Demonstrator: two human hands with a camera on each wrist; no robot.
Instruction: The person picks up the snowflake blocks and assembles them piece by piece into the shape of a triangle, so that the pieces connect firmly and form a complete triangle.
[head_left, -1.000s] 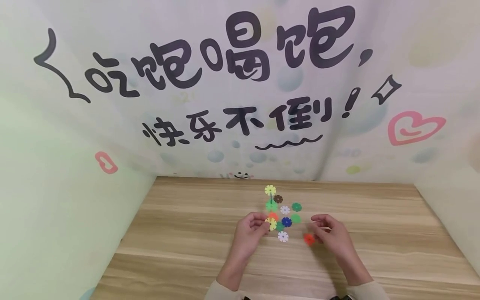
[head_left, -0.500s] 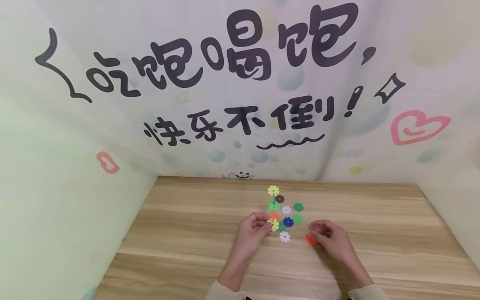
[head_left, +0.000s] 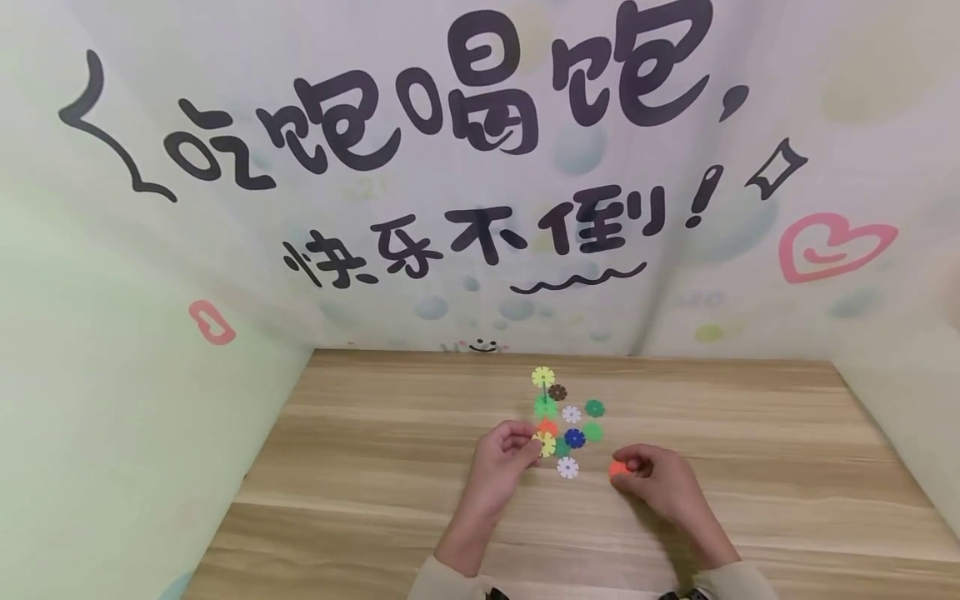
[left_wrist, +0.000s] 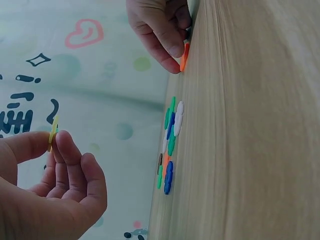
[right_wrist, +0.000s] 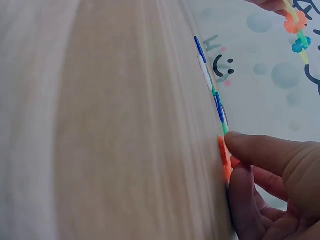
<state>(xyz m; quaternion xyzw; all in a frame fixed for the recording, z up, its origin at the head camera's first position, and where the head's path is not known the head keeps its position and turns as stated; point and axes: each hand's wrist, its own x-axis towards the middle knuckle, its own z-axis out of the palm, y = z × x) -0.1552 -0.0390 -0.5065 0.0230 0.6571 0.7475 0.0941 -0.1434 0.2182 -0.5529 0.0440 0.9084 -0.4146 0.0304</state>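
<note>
My left hand (head_left: 498, 462) pinches a yellow notched snowflake disc (left_wrist: 53, 133) between thumb and fingertips. That disc is the near end of a linked chain, raised off the table. Beyond it come an orange disc (right_wrist: 296, 22), a green disc (head_left: 545, 407), a blue disc (right_wrist: 301, 46) and a yellow end disc (head_left: 543, 377). To the right, my right hand (head_left: 660, 477) is low at the tabletop, thumb and fingers at opposite edges of a single orange disc (head_left: 618, 470). Fingers cover part of this disc.
Loose discs lie flat between the hands: a blue disc (head_left: 574, 438), a white disc (head_left: 567, 467), a light green disc (head_left: 592, 432), a brown disc (head_left: 557, 392) and others. The wooden table (head_left: 360, 467) meets a printed curtain (head_left: 420, 317) at the back.
My right hand has come down and inward, and its thumb and fingers have closed on the orange disc. The left hand keeps holding the chain in nearly the same place.
</note>
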